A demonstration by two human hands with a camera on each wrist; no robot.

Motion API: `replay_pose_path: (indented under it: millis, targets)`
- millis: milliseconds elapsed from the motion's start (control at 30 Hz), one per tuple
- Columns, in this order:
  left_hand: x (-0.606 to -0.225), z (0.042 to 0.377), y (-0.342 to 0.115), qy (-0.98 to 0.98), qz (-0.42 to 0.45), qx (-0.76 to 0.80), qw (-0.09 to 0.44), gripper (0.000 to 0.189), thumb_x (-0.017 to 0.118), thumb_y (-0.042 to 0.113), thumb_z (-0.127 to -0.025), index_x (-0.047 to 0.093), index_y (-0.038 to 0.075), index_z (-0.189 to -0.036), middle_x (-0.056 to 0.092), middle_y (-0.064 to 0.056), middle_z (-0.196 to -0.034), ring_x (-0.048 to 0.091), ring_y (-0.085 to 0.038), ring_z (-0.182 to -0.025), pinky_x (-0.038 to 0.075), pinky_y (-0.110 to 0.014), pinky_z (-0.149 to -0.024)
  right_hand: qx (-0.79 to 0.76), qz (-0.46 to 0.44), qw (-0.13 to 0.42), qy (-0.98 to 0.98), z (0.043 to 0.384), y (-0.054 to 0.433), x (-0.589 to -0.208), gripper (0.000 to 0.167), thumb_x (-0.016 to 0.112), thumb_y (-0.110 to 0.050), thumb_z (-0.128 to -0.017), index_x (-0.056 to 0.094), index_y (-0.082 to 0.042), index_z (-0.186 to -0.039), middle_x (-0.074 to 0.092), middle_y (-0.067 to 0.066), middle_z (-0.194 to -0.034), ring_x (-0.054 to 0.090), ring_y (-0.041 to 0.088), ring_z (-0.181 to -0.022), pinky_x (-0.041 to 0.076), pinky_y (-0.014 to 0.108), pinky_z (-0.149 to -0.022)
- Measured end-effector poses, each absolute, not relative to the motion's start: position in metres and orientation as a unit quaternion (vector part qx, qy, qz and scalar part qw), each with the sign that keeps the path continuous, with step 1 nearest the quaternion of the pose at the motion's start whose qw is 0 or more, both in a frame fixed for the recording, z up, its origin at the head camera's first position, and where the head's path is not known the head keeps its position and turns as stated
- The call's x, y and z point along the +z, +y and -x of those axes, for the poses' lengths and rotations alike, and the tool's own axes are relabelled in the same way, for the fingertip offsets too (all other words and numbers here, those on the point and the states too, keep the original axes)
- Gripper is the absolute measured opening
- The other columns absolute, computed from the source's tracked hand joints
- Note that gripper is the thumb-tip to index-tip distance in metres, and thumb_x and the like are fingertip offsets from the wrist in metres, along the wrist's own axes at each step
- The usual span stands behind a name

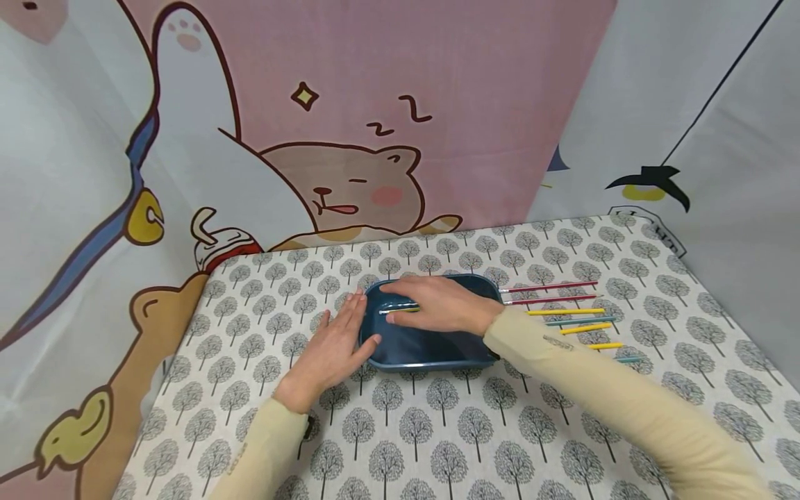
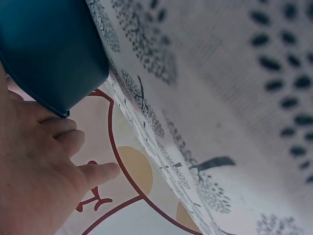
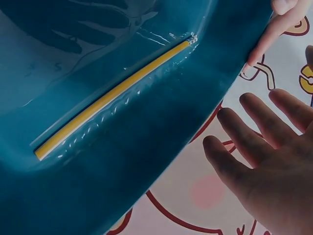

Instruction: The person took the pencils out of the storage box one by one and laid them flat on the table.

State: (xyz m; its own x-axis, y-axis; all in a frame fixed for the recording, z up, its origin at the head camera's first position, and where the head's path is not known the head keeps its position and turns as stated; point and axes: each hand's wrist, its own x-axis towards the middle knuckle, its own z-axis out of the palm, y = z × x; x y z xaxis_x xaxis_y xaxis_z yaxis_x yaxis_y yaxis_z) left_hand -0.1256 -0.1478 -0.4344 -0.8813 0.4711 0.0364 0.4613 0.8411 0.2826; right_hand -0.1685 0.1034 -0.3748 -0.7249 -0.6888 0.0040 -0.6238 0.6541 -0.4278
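A dark blue rectangular tray [image 1: 425, 364] lies on the table, its inside glossy. One yellow pencil [image 3: 115, 95] rests on the tray's floor, with bright glints along its side; in the head view only its end [image 1: 396, 310] shows past the right hand. That right hand [image 1: 446, 303] hovers over the tray with fingers spread and nothing in them. At the tray's left rim is the left hand [image 1: 331, 351], its fingers straight along the outside and the thumb over the edge. In the left wrist view, the left hand's fingers [image 2: 66, 132] touch the tray's side.
Right of the tray lie several pencils in a rough row: two red pencils [image 1: 556, 285], some yellow pencils [image 1: 565, 312] and teal pencils [image 1: 628, 360]. The right sleeve [image 1: 594, 375] partly covers them. A tree-print cloth [image 1: 415, 423] covers the table. Behind hangs a cartoon-print curtain [image 1: 487, 104].
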Motion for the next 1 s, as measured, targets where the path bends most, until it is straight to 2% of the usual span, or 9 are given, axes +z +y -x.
replay_pose_path:
  millis: [233,500,733,1000]
  targets:
    - [-0.435,0.125,-0.147,0.959,-0.247,0.14,0.014,0.079,0.045,0.052,-0.108,0.02,0.001,-0.163,0.019,-0.015,-0.171,0.02,-0.033,-0.157,0.023,-0.065,-0.121,-0.208,0.346,0.101,0.91,0.177,0.098,-0.379,0.06,0.064,-0.047,-0.102,0.054,-0.016,-0.152,0.056,0.005,-0.151,0.051,0.023,-0.14,0.042,0.046,-0.116]
    - [-0.434,0.124,-0.148,0.959,-0.248,0.136,0.015,0.081,0.042,0.055,-0.108,0.02,0.0,-0.164,0.017,-0.015,-0.171,0.02,-0.032,-0.157,0.023,-0.065,-0.121,-0.199,0.329,0.109,0.917,0.184,0.093,-0.384,0.055,0.068,-0.041,-0.101,0.059,-0.013,-0.147,0.059,0.007,-0.148,0.054,0.025,-0.138,0.043,0.046,-0.115]
    - [-0.435,0.124,-0.148,0.958,-0.248,0.141,0.013,0.08,0.046,0.051,-0.107,0.021,-0.001,-0.163,0.017,-0.016,-0.171,0.021,-0.033,-0.157,0.023,-0.066,-0.12,-0.203,0.325,0.127,0.915,0.188,0.091,-0.393,0.051,0.072,-0.035,-0.099,0.063,-0.009,-0.142,0.063,0.008,-0.143,0.056,0.024,-0.134,0.043,0.044,-0.115]
    - [-0.437,0.125,-0.149,0.96,-0.245,0.138,0.021,0.082,0.038,0.058,-0.108,0.016,0.003,-0.165,0.015,-0.013,-0.172,0.017,-0.03,-0.158,0.021,-0.064,-0.122,-0.201,0.32,0.151,0.913,0.189,0.089,-0.402,0.051,0.073,-0.032,-0.098,0.062,-0.01,-0.143,0.063,0.007,-0.143,0.058,0.025,-0.132,0.045,0.045,-0.113]
